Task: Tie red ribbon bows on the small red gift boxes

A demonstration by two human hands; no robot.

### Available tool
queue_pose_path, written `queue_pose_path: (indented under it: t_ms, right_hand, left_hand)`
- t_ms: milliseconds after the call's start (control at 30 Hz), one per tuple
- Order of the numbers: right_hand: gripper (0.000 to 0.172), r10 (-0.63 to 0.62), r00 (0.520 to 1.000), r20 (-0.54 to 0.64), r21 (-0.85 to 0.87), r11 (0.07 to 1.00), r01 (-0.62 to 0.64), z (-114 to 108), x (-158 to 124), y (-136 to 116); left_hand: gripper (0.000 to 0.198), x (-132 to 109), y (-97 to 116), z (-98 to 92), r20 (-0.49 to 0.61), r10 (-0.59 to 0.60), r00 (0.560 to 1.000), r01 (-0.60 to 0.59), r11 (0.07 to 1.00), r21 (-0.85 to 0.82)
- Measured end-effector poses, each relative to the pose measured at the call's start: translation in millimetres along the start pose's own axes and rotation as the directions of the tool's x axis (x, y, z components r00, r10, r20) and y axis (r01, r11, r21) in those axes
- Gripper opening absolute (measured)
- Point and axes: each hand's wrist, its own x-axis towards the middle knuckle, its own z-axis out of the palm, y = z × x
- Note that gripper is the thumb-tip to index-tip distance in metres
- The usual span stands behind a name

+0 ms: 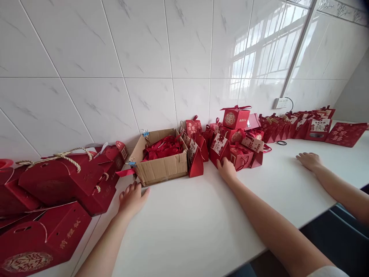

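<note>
My left hand [133, 199] lies on the white table with fingers and thumb apart, its fingertips by the near left corner of a cardboard box [161, 171]. Dark red ribbons [163, 149] fill that box. My right hand [227, 171] rests at the foot of a red gift box [218, 148] with a white and red label, fingers stretched out and touching or almost touching its lower edge. To the right stand more red gift boxes [240, 158], with a ribbon-tied box [236, 117] on top. A slim red box [196, 161] leans beside the cardboard box.
Large red boxes with rope handles [65, 175] crowd the left side. Another person's hand [309, 161] lies on the table [184, 227] at right. Behind it runs a row of red gift boxes [288, 126]. A tiled wall [147, 50] with a socket [281, 103] closes the back.
</note>
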Motion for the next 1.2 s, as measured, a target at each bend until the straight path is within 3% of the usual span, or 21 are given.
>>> queue_pose_path:
  t_ms: [167, 667, 1000, 1200]
  right_hand:
    - [0.02, -0.102, 0.994, 0.037, -0.028, 0.994, 0.103, 0, 1, -1]
    - [0.032, -0.162, 0.984, 0.076, -0.131, 0.977, 0.171, 22, 36, -10]
    - [0.025, -0.329, 0.936, 0.128, -0.082, 0.936, 0.341, 25, 44, -5]
    - [0.026, -0.349, 0.93, 0.117, -0.044, 0.934, 0.355, 28, 47, -2]
  left_hand:
    - [0.054, 1, 0, -0.4, 0.015, -0.002, 1.0, 0.002, 1.0, 0.01]
    - [0.053, 3, 3, -2.4, 0.009, -0.006, 1.0, 0.006, 1.0, 0.014]
    - [0.052, 3, 3, -2.5, 0.026, -0.024, 0.999, 0.024, 1.0, 0.008]
    - [0.053, 2, 4, -4.8, 0.023, -0.028, 0.999, 0.028, 1.0, 0.0]
